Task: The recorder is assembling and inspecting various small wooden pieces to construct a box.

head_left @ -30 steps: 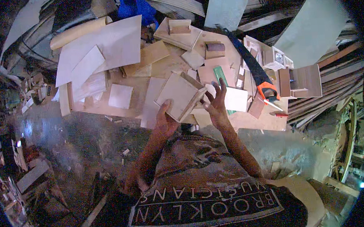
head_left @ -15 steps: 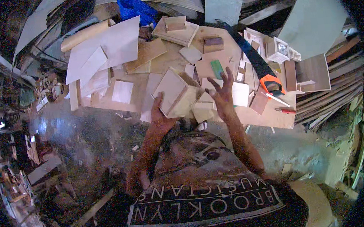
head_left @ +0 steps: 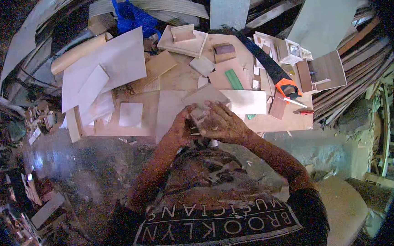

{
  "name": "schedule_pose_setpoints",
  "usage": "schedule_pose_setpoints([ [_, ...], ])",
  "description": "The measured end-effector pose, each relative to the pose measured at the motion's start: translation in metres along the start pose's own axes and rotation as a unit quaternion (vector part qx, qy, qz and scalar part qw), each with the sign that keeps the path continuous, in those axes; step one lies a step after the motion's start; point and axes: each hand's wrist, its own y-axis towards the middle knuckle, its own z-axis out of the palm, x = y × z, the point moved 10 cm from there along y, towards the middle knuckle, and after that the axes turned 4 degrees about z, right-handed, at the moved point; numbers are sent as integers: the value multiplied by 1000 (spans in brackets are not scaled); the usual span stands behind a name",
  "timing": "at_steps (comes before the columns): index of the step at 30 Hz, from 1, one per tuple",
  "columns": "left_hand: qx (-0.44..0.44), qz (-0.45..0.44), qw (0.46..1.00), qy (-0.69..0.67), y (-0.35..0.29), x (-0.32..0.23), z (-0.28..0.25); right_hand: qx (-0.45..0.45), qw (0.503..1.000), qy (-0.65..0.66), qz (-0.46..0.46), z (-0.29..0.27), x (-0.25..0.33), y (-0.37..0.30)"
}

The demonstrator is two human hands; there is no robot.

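Observation:
At the table's front edge, a small wooden box (head_left: 205, 95) is between my hands, partly hidden by them. My left hand (head_left: 179, 128) grips its left side. My right hand (head_left: 226, 124) lies against its near right side, fingers bent over the wood and close to the left fingertips. Whether a small piece is between the fingers cannot be made out. A pale flat board (head_left: 168, 107) lies under and left of the box. To the right lie a white rectangular panel (head_left: 248, 102) and a green strip (head_left: 233, 79).
A handsaw (head_left: 265, 56) with an orange handle lies at the right, near a red-handled tool (head_left: 303, 112). Large thin sheets (head_left: 110, 60) cover the table's left. Wooden box parts (head_left: 184, 39) stand at the back. Stacked boards (head_left: 358, 82) flank the right side.
My right hand, raised and apart before, has come down onto the box. The box has turned and come nearer to me. The white panel at the right is now more exposed.

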Motion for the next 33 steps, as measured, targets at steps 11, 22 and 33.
schedule_pose_setpoints([
  [11,30,-253,935,-248,5,42,-45,23,998,-60,-20,27,20,46],
  [22,14,-117,992,-33,-38,43,-135,-143,927,178,297,-24,-27,40],
  [33,167,185,964,91,-12,-48,-39,-309,509,645,480,81,-89,-102],
])
